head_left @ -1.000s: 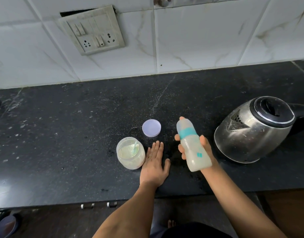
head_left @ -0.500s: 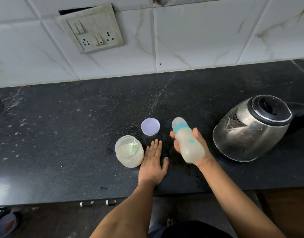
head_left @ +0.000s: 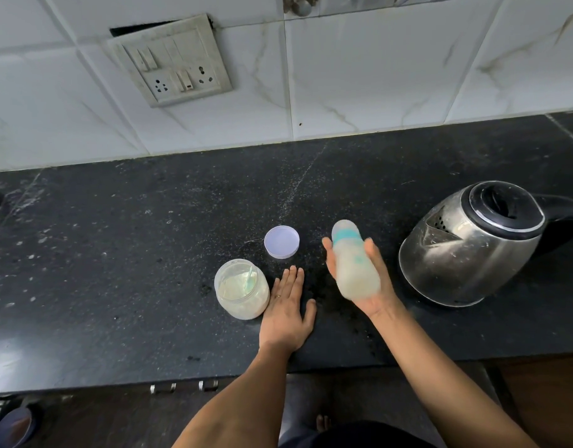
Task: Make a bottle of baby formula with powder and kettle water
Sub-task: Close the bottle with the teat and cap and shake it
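Observation:
My right hand grips a baby bottle with a teal collar and cap, held above the black counter and blurred by motion; pale milky liquid fills it. My left hand lies flat on the counter with straight fingers, just right of an open clear jar of pale powder with a scoop inside. The jar's lilac lid lies behind my left hand. A steel kettle with a black lid stands to the right of the bottle.
A white tiled wall with a switch and socket plate runs behind the counter. The counter's front edge is near my body, with drawer handles below it. A dark bowl sits low at the bottom left.
The bottle in my right hand has moved back and forth and changed tilt, now blurred. My left hand stays flat on the counter.

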`<state>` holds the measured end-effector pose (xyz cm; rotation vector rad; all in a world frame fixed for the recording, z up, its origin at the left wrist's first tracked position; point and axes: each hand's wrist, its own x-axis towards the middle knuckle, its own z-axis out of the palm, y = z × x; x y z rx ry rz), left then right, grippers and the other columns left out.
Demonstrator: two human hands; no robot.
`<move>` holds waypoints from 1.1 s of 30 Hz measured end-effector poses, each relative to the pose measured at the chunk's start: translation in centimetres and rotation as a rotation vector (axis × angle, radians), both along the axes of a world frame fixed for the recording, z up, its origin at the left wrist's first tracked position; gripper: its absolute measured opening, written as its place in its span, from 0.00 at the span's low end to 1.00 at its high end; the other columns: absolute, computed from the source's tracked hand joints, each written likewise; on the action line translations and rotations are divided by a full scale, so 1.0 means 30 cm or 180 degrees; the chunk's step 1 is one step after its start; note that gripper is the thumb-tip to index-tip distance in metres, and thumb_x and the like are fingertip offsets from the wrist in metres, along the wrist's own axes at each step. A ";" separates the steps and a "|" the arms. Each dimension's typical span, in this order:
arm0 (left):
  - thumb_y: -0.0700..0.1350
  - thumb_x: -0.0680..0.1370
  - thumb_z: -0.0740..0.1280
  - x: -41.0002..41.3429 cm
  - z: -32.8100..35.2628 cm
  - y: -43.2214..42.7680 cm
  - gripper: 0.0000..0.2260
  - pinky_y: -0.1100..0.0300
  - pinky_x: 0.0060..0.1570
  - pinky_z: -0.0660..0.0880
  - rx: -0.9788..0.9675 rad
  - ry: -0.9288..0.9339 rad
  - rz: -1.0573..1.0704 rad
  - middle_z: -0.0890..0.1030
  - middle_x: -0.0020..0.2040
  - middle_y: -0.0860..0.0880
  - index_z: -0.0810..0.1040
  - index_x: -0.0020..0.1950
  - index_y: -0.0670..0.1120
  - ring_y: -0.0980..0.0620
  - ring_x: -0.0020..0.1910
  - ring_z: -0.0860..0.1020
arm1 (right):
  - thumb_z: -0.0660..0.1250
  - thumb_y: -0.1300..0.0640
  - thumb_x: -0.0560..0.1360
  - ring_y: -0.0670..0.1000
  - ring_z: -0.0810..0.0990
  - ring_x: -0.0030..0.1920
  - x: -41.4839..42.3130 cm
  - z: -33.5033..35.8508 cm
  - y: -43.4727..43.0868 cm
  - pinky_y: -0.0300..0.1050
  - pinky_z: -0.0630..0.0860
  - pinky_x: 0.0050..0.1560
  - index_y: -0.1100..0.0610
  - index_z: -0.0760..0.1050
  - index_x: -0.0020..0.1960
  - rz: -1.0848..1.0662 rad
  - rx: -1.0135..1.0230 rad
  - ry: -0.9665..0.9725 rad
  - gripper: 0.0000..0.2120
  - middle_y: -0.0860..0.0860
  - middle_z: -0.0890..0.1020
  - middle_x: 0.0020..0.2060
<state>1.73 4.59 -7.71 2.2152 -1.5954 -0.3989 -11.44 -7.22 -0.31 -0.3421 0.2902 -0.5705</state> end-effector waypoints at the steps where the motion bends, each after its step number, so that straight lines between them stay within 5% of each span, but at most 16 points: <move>1: 0.59 0.77 0.45 -0.001 0.001 0.000 0.32 0.63 0.74 0.35 -0.0001 0.0002 -0.0002 0.49 0.80 0.53 0.50 0.80 0.49 0.62 0.76 0.40 | 0.82 0.50 0.61 0.57 0.83 0.52 -0.002 -0.013 -0.007 0.50 0.81 0.49 0.66 0.79 0.58 -0.0214 0.0167 0.0083 0.32 0.63 0.81 0.55; 4: 0.59 0.77 0.45 -0.004 0.001 0.000 0.32 0.63 0.74 0.36 -0.0014 0.0012 0.0009 0.50 0.79 0.53 0.51 0.80 0.48 0.61 0.76 0.41 | 0.79 0.53 0.66 0.60 0.82 0.52 -0.013 -0.045 -0.016 0.54 0.81 0.50 0.68 0.71 0.65 0.0018 0.0592 -0.0113 0.34 0.65 0.79 0.57; 7: 0.59 0.77 0.45 -0.003 -0.002 -0.001 0.32 0.62 0.75 0.37 0.0010 -0.0002 0.0006 0.50 0.80 0.52 0.51 0.79 0.48 0.61 0.76 0.41 | 0.77 0.52 0.69 0.58 0.82 0.51 -0.021 -0.023 0.005 0.52 0.80 0.50 0.66 0.59 0.68 0.0286 0.0109 -0.0105 0.39 0.62 0.79 0.58; 11: 0.59 0.77 0.45 -0.003 0.001 -0.002 0.32 0.60 0.76 0.39 -0.0017 0.0007 0.0006 0.50 0.79 0.52 0.51 0.79 0.48 0.60 0.77 0.42 | 0.84 0.53 0.57 0.60 0.82 0.53 0.006 -0.022 -0.010 0.52 0.81 0.48 0.66 0.75 0.59 -0.0481 0.0480 -0.0011 0.37 0.65 0.80 0.54; 14: 0.59 0.77 0.45 -0.005 -0.001 -0.001 0.32 0.59 0.76 0.40 -0.0010 0.0010 0.0007 0.51 0.80 0.52 0.52 0.79 0.48 0.59 0.77 0.43 | 0.79 0.56 0.67 0.64 0.81 0.54 -0.020 -0.028 0.007 0.57 0.80 0.53 0.67 0.66 0.69 -0.0085 0.0827 -0.0041 0.37 0.68 0.75 0.59; 16: 0.58 0.77 0.46 -0.005 -0.003 -0.001 0.32 0.59 0.76 0.40 -0.0028 0.0002 0.0014 0.52 0.80 0.51 0.52 0.79 0.47 0.59 0.77 0.44 | 0.76 0.56 0.70 0.64 0.81 0.54 -0.027 -0.009 0.030 0.58 0.78 0.54 0.68 0.66 0.70 0.0258 0.0472 -0.0150 0.35 0.67 0.76 0.61; 20: 0.58 0.77 0.46 -0.005 -0.002 0.000 0.32 0.61 0.75 0.39 -0.0051 0.0012 0.0016 0.52 0.79 0.51 0.53 0.79 0.47 0.59 0.77 0.44 | 0.84 0.58 0.57 0.62 0.81 0.56 0.002 0.004 0.002 0.56 0.81 0.49 0.65 0.67 0.68 -0.0561 0.0818 -0.0237 0.45 0.65 0.75 0.60; 25: 0.59 0.76 0.45 -0.005 0.003 0.000 0.33 0.61 0.75 0.39 -0.0028 0.0023 0.0013 0.51 0.80 0.52 0.52 0.79 0.48 0.59 0.77 0.44 | 0.81 0.53 0.62 0.59 0.83 0.50 -0.012 0.034 0.021 0.53 0.82 0.47 0.65 0.70 0.64 -0.0220 0.0633 -0.0262 0.37 0.64 0.79 0.56; 28: 0.59 0.76 0.45 -0.005 0.000 0.001 0.33 0.59 0.76 0.40 -0.0028 0.0033 0.0008 0.52 0.80 0.51 0.52 0.79 0.47 0.58 0.77 0.44 | 0.80 0.54 0.62 0.61 0.81 0.54 0.017 0.055 0.015 0.56 0.81 0.47 0.66 0.71 0.61 -0.0803 0.0692 -0.0089 0.34 0.65 0.79 0.55; 33: 0.59 0.76 0.44 -0.003 -0.001 0.002 0.33 0.58 0.76 0.41 -0.0024 0.0039 0.0006 0.51 0.80 0.52 0.51 0.79 0.48 0.58 0.78 0.44 | 0.83 0.59 0.58 0.63 0.79 0.57 0.016 0.062 0.029 0.58 0.81 0.48 0.65 0.68 0.64 -0.0932 0.1117 -0.0365 0.40 0.65 0.77 0.57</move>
